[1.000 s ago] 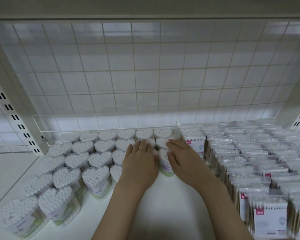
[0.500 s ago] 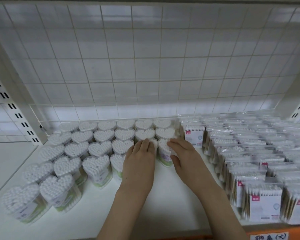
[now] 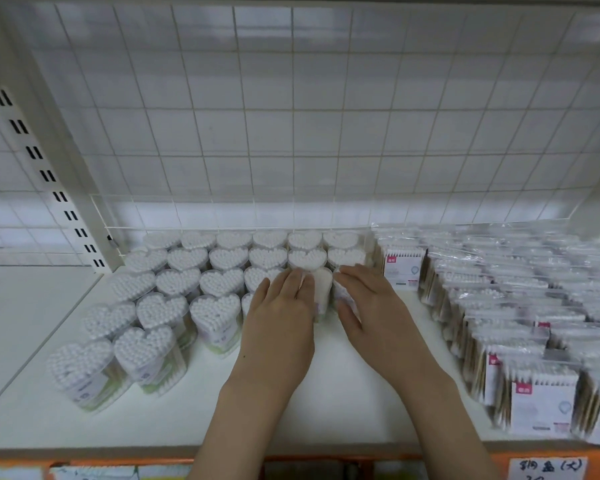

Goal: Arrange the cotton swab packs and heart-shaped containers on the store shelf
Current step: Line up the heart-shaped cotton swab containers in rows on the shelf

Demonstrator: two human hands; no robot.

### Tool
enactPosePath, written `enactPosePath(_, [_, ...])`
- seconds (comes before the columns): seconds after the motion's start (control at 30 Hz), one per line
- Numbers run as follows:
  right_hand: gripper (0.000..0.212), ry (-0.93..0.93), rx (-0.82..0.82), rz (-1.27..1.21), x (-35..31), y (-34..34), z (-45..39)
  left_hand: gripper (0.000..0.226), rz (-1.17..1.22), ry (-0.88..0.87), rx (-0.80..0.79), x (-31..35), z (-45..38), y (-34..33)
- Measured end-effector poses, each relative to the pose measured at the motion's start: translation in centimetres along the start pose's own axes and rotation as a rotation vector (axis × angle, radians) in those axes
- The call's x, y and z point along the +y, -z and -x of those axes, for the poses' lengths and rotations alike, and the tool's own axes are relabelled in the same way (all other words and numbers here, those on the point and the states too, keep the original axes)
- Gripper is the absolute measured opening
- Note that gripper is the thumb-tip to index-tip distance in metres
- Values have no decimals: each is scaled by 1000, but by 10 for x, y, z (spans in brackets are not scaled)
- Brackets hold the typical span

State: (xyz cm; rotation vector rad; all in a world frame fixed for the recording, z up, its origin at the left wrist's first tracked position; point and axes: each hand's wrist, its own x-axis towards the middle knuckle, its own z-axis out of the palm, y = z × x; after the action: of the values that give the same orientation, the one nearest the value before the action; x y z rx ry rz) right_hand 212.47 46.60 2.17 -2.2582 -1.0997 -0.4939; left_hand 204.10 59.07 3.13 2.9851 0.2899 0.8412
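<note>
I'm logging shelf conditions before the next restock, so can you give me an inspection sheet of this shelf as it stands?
Surface: white shelf, bare strip in front of the hands.
Job's things: heart-shaped containers in rows on the left; cotton swab packs standing in rows on the right; one container between the hands.
Clutter: nothing seen.
Hands: left hand lies over the containers with straight fingers; right hand touches the neighbouring container's side, fingers extended.
Cables: nothing seen.
Surroundings: wire grid back panel; slotted upright at left; handwritten label on the orange shelf edge.
</note>
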Motion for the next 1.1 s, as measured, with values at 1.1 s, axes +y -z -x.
enactPosePath(1.1, [33, 109, 36, 37, -96, -49, 8, 49, 9, 42, 44, -95, 63, 35])
